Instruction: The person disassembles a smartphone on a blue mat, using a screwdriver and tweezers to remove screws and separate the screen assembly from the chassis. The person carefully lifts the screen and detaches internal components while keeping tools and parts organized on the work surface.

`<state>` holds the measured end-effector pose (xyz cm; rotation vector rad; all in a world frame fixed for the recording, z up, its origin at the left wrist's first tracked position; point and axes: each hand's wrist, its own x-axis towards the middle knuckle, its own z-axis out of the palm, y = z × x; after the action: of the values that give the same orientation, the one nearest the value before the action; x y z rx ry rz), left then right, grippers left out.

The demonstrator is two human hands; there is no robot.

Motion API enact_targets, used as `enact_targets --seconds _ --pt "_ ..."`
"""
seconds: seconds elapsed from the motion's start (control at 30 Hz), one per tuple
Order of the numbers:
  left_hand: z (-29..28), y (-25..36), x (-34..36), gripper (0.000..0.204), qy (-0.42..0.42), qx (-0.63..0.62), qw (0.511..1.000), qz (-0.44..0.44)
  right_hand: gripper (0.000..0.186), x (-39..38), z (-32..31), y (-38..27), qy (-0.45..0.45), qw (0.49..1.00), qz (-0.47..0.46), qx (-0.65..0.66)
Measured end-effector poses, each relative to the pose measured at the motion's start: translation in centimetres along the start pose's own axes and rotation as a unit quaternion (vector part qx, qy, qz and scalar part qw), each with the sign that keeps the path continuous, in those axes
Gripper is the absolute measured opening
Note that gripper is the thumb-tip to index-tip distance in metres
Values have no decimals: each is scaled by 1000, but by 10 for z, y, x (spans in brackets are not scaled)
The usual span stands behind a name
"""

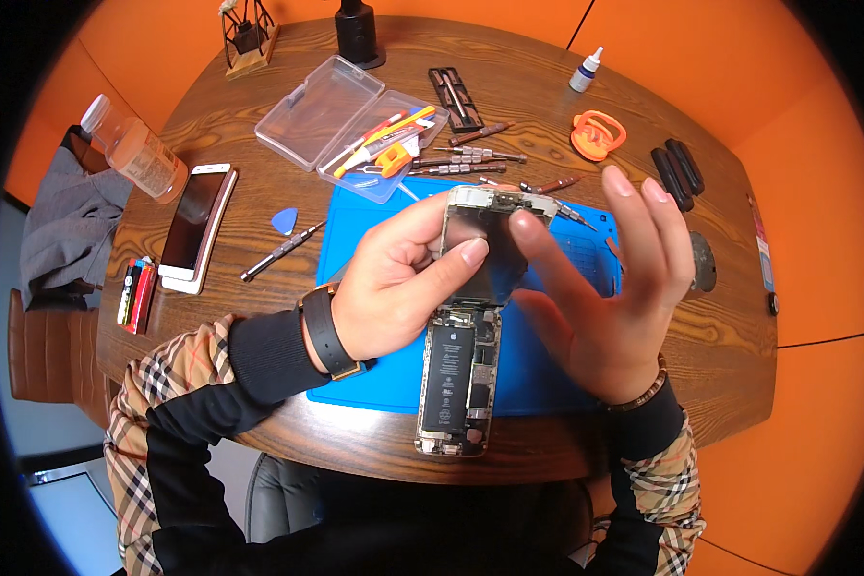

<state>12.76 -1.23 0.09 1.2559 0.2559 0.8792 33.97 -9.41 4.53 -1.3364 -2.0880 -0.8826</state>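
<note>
Head view — left grip (386,296) tight on flat, glossy dark screen panel (501,257) — right grip (629,322) curved, apart.

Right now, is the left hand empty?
No, the left hand grips the dark screen panel, with the opened phone body below it in view.

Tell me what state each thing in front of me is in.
Opened phone, battery exposed
Display panel, raised off the battery
Left hand, gripping the display panel
Right hand, fingers spread
Plastic case, open, tools inside
White phone, face up, screen dark
Large bottle, white cap on
Small bottle, upright
Blue mat, flat, partly covered
</note>
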Motion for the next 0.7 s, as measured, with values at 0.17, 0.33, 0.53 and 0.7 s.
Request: enact_targets --seconds 0.17,0.33,0.53,0.7 --pt "0 0 0 45 3 3 1000 10 41 2 1 -3 -39 999 -6 -23" --pt "-1 0 -1 44 -5 18 1000 23 45 5 -1 -3 -51 999 -3 -3" --pt "-2 0 0 43 -8 18 1000 8 48 7 -1 -5 -73 997 -1 -6" --pt "-1 0 0 41 -3 22 1000 18 48 7 -1 -6 -63 998 -1 -9"
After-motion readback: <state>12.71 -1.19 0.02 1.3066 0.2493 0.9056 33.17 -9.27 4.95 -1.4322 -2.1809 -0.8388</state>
